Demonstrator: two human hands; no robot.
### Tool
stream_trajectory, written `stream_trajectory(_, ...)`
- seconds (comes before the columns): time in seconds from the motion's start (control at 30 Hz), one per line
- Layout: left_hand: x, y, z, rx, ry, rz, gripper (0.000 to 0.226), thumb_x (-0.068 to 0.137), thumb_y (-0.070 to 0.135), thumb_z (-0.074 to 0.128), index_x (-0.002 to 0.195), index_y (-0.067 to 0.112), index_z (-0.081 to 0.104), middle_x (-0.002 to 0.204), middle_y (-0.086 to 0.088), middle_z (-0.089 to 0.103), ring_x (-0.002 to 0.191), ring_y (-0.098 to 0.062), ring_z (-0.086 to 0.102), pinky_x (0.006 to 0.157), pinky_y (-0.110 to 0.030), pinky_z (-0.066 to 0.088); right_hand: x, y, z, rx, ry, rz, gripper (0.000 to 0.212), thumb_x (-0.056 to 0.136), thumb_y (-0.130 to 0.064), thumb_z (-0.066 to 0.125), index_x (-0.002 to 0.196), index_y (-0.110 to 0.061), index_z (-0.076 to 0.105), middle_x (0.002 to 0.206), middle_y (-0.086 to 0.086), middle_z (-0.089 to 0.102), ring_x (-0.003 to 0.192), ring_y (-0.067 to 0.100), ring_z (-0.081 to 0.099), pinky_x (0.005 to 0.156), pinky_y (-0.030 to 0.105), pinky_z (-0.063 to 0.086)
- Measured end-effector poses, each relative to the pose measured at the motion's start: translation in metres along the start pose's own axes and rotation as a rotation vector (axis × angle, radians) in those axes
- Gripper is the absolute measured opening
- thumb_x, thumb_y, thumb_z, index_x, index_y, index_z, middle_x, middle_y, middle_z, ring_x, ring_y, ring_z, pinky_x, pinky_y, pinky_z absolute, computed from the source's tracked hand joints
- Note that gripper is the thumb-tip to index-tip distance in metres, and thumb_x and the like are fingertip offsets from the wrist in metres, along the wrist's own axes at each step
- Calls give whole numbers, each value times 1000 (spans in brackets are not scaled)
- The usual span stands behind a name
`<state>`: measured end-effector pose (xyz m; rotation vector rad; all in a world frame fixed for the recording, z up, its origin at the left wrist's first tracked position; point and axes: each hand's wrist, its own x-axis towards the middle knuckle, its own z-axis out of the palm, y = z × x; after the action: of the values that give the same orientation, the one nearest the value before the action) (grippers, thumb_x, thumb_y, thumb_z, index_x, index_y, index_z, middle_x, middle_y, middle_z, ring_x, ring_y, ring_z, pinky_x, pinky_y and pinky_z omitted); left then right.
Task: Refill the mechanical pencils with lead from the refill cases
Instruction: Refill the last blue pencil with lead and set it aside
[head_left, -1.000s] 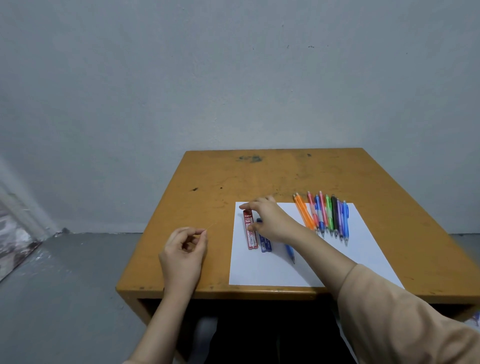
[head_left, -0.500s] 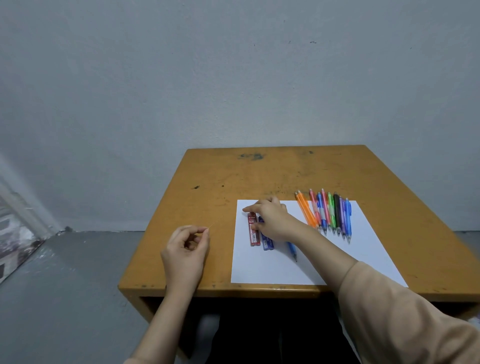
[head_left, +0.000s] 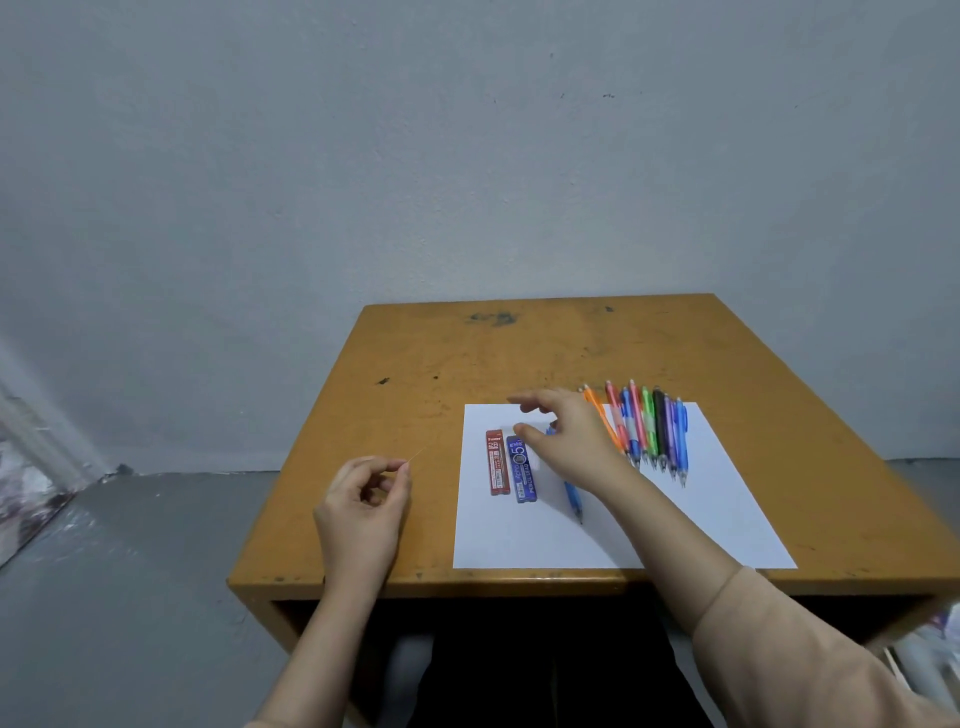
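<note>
Fig.: L hand (head_left: 363, 514) pinches one lead stick (head_left: 420, 455) betw. thumb & forefinger, above the wooden table (head_left: 467, 353), just left of the white sheet (head_left: 675, 525). R hand (head_left: 566, 441), fingers spread & loose, holds nothing and hovers over the blue pencil (head_left: 573, 500) on the sheet. Red case (head_left: 496, 462) & blue case (head_left: 522, 470): flat, rigid plastic, side by side. Lead: hair-thin, stiff, prob. brittle & near weightless; hold near one end, light pressure, feed straight. Row of pencils (head_left: 644, 431) at far right: smooth, light plastic barrels; take at mid-barrel.
</note>
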<state>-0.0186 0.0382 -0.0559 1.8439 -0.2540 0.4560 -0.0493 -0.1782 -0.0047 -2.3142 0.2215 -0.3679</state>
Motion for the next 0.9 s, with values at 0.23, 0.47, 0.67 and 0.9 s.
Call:
stream_trajectory(0.23, 0, 2, -1, 24, -3, -3, 12, 81, 8, 72, 77, 19, 69, 82, 7, 63, 68, -4, 57, 59, -6, 43, -19, 24, 3, -3, 200, 118, 30, 90, -12, 60, 119, -16, 65, 109, 3, 63, 88, 7, 52, 69, 13, 41)
stream_trajectory(0.47, -1, 3, 0, 30, 1, -8, 11, 81, 7, 72, 77, 17, 69, 82, 9, 62, 69, -2, 57, 60, -5, 42, -26, 31, 12, -150, 237, 220, 41, 90, -21, 63, 129, -10, 58, 116, 6, 58, 98, 14, 56, 85, 23, 43)
stream_trajectory(0.67, -1, 1, 1, 33, 1, 1, 13, 80, 6, 72, 76, 18, 69, 81, 9, 62, 68, -4, 57, 60, -5, 43, -27, 29, 16, -242, 233, 224, 28, 91, -17, 59, 114, -4, 66, 103, 8, 60, 86, 14, 55, 72, 19, 40)
stream_trajectory(0.9, -2, 4, 2, 48, -27, 16, 14, 80, 7, 73, 78, 19, 68, 82, 10, 62, 72, -4, 57, 60, -6, 45, -28, 27, 13, -138, 234, 269, 38, 90, -13, 60, 127, -6, 59, 103, 9, 68, 79, 12, 57, 69, 18, 44)
